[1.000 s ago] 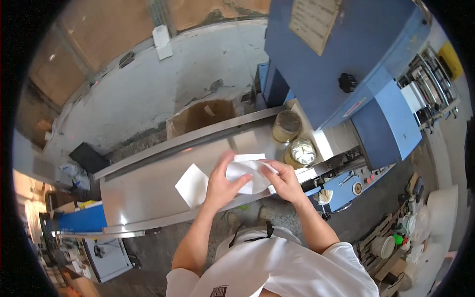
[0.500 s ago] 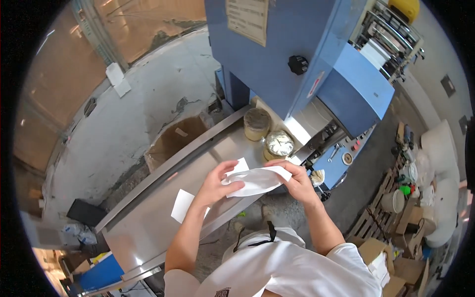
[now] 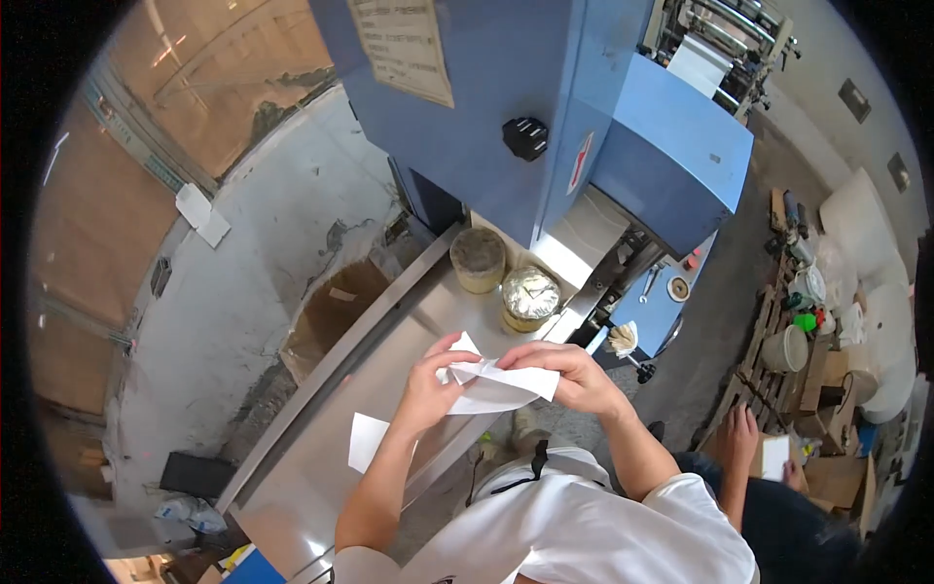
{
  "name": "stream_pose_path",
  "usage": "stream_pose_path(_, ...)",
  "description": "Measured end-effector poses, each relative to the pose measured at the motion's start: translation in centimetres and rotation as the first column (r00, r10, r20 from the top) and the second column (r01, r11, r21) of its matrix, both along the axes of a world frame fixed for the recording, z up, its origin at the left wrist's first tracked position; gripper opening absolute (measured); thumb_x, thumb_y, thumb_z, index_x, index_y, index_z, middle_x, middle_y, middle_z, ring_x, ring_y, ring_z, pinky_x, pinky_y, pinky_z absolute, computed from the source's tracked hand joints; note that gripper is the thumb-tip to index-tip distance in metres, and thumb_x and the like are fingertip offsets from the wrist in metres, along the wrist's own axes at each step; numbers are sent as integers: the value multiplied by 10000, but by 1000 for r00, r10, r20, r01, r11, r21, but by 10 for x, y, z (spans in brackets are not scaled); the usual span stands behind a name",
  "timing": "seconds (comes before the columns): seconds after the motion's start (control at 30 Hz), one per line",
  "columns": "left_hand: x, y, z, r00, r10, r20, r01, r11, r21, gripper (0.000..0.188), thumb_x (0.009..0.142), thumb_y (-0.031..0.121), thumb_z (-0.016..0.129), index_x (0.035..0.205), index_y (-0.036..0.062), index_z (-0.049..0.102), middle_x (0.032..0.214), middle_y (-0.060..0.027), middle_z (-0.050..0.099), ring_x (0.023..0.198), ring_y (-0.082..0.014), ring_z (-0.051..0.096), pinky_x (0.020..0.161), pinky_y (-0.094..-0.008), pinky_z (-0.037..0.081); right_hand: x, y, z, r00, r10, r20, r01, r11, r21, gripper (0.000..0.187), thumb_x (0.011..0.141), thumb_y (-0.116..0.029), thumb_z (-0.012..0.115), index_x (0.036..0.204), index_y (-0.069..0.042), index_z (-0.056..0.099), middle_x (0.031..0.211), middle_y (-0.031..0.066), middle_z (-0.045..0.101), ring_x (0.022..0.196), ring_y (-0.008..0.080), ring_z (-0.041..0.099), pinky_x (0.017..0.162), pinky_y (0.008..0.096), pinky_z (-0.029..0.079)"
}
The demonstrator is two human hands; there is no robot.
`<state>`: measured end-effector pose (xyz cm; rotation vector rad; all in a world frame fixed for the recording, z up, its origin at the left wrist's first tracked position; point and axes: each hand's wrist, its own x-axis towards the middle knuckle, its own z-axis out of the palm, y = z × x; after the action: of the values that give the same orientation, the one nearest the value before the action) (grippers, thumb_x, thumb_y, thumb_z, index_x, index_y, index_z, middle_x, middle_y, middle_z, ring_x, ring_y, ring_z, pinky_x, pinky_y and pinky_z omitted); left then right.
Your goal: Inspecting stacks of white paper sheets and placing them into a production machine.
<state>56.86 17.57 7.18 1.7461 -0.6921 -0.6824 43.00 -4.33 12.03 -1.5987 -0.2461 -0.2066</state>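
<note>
The left hand (image 3: 428, 393) pinches the left end of a white paper (image 3: 498, 395); the right hand (image 3: 576, 380) grips its upper edge and right end, neither nearer. Its long axis spans between them. A loose sheet (image 3: 366, 440) lies on the bench (image 3: 297, 498), left of the left hand.

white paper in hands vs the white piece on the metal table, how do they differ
The held paper is bent between left hand and right hand; the loose piece rests on the metal table. The loose piece lies farther left than the held paper. Both are white.
</note>
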Motion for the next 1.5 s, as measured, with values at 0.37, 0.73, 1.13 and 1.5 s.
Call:
stream_pose_path(0.37,14,10,14,995,-99,22,98,995,21,548,732,67,791,1257,138,647,1530,-184,373,1422,-313,359,1123,-396,314,11,-17,-20,979,199,-43,-192,973,124,248,941,-107,572,1105,47,676,1210,147,648,1120,247,617,972,337,457)
stream_pose_path(0.73,19,27,7,977,-161,-136,144,981,-128,335,776,-17,609,1079,60,732,1456,-229,456,1379,-306,424,1106,-382,339,-19,19,-4,984,142,-108,-133,987,93,219,944,-87,579,1080,52,679,1217,147,646,1128,249,616,983,345,450)
stream_pose_path(1.13,22,49,-5,934,-273,-232,229,953,-198,198,824,22,667,1015,-1,716,1440,-207,473,1307,-269,491,1053,-370,407,-49,40,-1,997,-43,-60,48,996,80,226,944,-118,596,1058,54,687,1167,157,670,1088,249,633,952,352,469)
stream_pose_path(1.5,23,60,-3,899,-138,-415,52,976,-211,157,839,-17,632,985,-21,690,1251,-138,627,1025,-161,622,931,-321,482,-44,52,-1,993,-112,-36,112,994,0,231,922,-91,592,1081,45,690,1143,163,679,1074,265,644,940,362,485)
